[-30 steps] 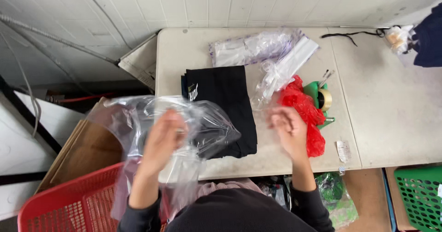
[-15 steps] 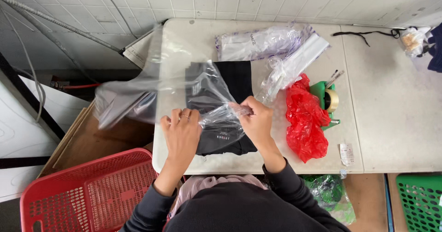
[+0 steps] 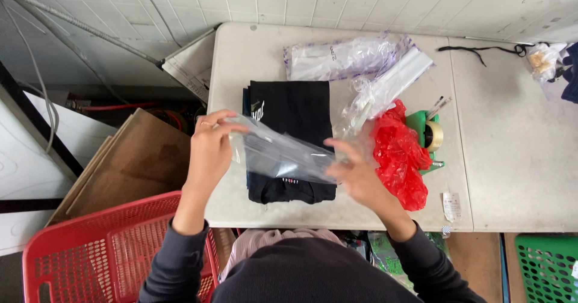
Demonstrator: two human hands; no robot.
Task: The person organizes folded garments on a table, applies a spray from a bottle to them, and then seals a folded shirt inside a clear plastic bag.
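My left hand [image 3: 211, 146] and my right hand [image 3: 355, 173] hold a clear plastic bag [image 3: 283, 152] stretched flat between them, just above the table. The left hand pinches its left edge and the right hand grips its right end. Under the bag lies a folded black garment [image 3: 289, 107] with a small white print, resting on the white table [image 3: 253, 56].
Crumpled red plastic [image 3: 397, 152] lies right of the garment, beside a green tape dispenser [image 3: 428, 133]. More clear bags [image 3: 349, 59] sit at the back. A red basket [image 3: 114, 249] stands lower left, a green basket [image 3: 548, 261] lower right, and cardboard [image 3: 126, 164] on the left.
The billowing bag has been pulled taut and flat between both hands. My left hand rose to the bag's left edge; my right hand shifted right and down.
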